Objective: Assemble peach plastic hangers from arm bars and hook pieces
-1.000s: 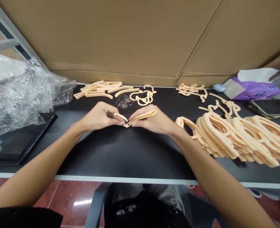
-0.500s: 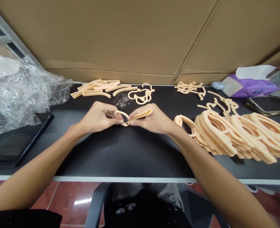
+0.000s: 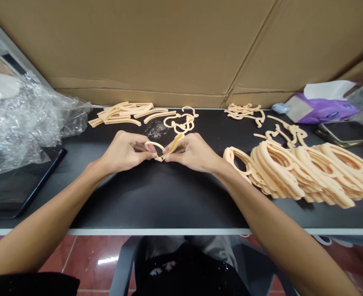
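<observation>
My left hand (image 3: 124, 152) pinches a cream plastic piece with a curved loop (image 3: 154, 144), which looks like part of a folding clothes hanger. In my right hand (image 3: 195, 152), thumb and fingers close on a slim cream plastic arm (image 3: 176, 143) that slants up to the right. The two pieces meet in a V between my fingertips, low over the black table (image 3: 165, 197). Whether they are joined there is hidden by my fingers. Just beyond my hands lie several loose hooks (image 3: 184, 125) and a pile of curved arms (image 3: 122, 111).
Stacked cream hanger bodies with round openings (image 3: 276, 168) lie at right, more small hooks (image 3: 243, 112) behind. A purple tissue pack (image 3: 326, 111) and a phone (image 3: 349, 132) sit far right. Clear plastic wrap (image 3: 30, 119) covers part of a dark tablet (image 3: 24, 185) at left. Cardboard (image 3: 144, 49) walls the back.
The arm in my right hand has turned more upright, its free end moving left and up. Both hands keep their grip close together. The view has shifted slightly.
</observation>
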A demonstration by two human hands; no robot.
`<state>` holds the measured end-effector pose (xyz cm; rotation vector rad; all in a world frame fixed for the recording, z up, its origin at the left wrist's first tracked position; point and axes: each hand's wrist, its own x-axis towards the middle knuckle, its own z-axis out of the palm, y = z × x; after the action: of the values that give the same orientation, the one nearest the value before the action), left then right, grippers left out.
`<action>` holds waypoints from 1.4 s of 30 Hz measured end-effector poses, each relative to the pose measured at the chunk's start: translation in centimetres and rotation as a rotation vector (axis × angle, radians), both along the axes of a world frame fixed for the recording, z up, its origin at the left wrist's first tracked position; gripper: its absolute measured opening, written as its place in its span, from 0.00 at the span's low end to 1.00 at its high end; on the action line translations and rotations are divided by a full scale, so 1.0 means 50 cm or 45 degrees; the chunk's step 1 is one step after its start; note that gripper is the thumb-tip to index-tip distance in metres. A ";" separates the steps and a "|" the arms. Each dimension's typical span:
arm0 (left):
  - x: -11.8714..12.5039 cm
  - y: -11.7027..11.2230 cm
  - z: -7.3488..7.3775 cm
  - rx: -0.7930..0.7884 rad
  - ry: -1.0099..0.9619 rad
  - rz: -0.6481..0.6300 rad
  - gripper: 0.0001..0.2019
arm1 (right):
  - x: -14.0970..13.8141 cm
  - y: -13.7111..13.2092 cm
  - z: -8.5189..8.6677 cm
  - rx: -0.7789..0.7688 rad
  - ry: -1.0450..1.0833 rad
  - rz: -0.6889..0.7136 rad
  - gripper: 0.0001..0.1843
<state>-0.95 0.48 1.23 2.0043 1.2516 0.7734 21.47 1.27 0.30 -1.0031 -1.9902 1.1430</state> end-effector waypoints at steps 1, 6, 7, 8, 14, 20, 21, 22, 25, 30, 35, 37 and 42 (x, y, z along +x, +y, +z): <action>0.001 0.000 -0.001 -0.003 -0.008 0.002 0.08 | 0.000 0.001 -0.002 -0.018 0.008 0.002 0.06; 0.004 0.002 -0.007 -0.032 -0.086 0.031 0.07 | -0.005 0.001 -0.016 -0.093 0.117 0.001 0.04; 0.004 0.002 -0.007 -0.044 -0.097 0.031 0.07 | -0.006 0.001 -0.019 -0.103 0.130 -0.006 0.04; 0.005 0.003 -0.007 -0.058 -0.105 0.029 0.07 | -0.007 0.001 -0.021 -0.108 0.138 -0.010 0.04; 0.005 0.006 -0.009 -0.140 -0.194 0.051 0.08 | -0.011 0.002 -0.029 -0.147 0.223 -0.013 0.03; 0.001 0.020 -0.008 -0.109 -0.531 0.203 0.11 | -0.030 0.001 -0.011 -0.367 0.596 -0.243 0.07; 0.000 0.022 -0.007 -0.065 -0.623 0.226 0.11 | -0.035 -0.002 -0.005 -0.438 0.705 -0.284 0.07; -0.001 0.025 -0.007 -0.028 -0.701 0.237 0.11 | -0.040 -0.005 0.001 -0.516 0.805 -0.316 0.07; -0.004 0.029 -0.007 -0.011 -0.828 0.171 0.11 | -0.051 -0.016 0.016 -0.741 1.002 -0.354 0.03; -0.010 0.029 -0.013 -0.038 -0.696 -0.006 0.15 | -0.055 -0.024 0.029 -1.092 1.112 -0.271 0.07; -0.001 0.023 -0.002 0.288 -0.349 -0.133 0.19 | -0.056 -0.022 0.024 -1.232 1.041 -0.108 0.14; 0.007 0.015 0.003 0.423 -0.296 -0.181 0.16 | -0.059 -0.024 0.019 -1.218 0.961 -0.060 0.16; 0.021 -0.008 -0.001 0.758 -0.224 -0.141 0.09 | -0.072 -0.032 0.013 -1.022 0.702 -0.053 0.20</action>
<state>0.11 0.05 1.18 2.3700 0.8595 1.3523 17.86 -0.32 0.95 -0.9299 -1.0661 2.0014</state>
